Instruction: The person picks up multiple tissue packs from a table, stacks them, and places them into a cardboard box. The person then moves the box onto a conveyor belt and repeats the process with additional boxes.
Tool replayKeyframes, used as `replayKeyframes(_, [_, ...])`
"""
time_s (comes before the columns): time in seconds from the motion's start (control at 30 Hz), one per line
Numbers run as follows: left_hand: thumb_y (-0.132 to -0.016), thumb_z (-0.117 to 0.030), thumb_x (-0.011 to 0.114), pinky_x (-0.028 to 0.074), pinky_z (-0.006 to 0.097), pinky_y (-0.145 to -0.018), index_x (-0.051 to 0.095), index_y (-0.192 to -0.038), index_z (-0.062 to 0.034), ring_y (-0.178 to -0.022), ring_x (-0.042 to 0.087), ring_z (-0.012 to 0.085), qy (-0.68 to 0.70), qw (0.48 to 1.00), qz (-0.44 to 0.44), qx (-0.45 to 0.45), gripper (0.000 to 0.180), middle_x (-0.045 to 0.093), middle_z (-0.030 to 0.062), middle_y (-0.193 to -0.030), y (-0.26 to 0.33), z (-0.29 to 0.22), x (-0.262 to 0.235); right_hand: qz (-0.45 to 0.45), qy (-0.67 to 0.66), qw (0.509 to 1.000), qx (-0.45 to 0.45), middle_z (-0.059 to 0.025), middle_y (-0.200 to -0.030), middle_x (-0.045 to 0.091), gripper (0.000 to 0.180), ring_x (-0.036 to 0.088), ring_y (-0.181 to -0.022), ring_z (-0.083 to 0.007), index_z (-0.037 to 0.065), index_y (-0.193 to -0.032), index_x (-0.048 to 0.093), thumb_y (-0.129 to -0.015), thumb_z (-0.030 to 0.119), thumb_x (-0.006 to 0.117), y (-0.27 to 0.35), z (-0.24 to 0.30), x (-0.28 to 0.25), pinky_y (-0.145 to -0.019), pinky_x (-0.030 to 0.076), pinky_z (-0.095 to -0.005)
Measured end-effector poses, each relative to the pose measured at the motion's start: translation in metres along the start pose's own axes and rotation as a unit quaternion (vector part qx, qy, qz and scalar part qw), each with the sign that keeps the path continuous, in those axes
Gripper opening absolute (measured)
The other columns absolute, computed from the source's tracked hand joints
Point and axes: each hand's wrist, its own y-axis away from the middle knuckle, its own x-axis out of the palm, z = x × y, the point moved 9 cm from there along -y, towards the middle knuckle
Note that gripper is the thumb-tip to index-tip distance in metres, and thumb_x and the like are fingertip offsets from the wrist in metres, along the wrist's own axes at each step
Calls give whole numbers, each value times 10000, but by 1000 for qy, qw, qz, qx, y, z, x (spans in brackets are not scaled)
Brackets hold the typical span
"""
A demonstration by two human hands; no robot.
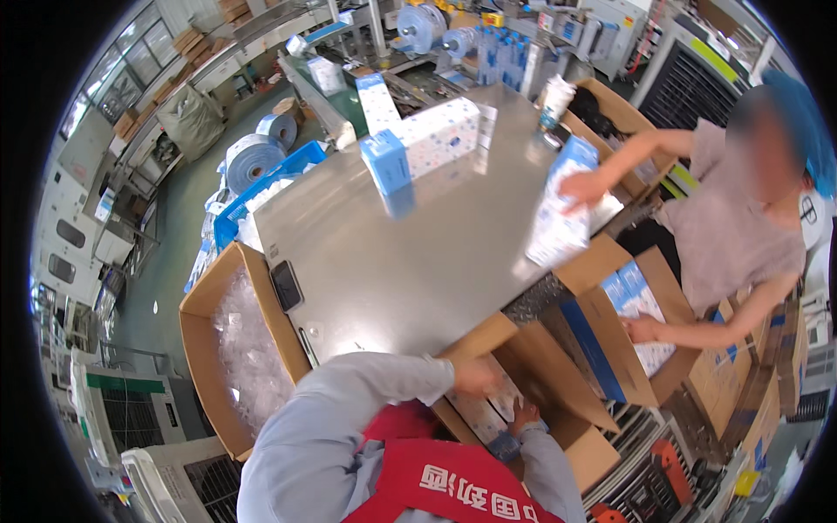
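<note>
Both my hands are inside an open cardboard box [547, 359] at the near edge of the metal table. My left hand [478, 376] grips one end of a white printed pack [503, 397], its fingers partly hidden and bent over the pack. At the other end, my right hand [524, 418] is closed on the same pack, with its fingertips showing. More white and blue packs [475, 417] lie in the box below and beside my hands.
Across the metal table [384, 270], a co-worker touches white packs [562, 209] and reaches into another cardboard box [658, 301]. White and blue packs [440, 139] stand at the far edge. A phone [286, 286] lies left, beside a box of clear plastic pieces [248, 349].
</note>
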Motion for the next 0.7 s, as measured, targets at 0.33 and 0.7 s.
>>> replayKeyframes(0.33, [-555, -540, 774, 419, 462, -921, 299, -1409, -43, -1112, 528, 348, -364, 812, -287, -356, 1096, 517, 204, -1205, -62, 187, -471, 6, -352, 920, 172, -157, -1038, 582, 449, 620, -964, -243, 65, -1194, 595, -779, 176, 724, 20, -3, -48, -742, 545, -315])
replayKeyframes(0.7, [-808, -410, 636, 521, 364, -586, 574, -952, -7, -632, 645, 341, -76, 927, -308, -202, 432, 611, 175, -639, 144, 5, -222, -109, -401, 909, -34, -291, -1492, 155, 867, 206, -1383, -388, -74, -1449, 92, -877, 277, 641, -156, 194, -347, -1118, 179, -388])
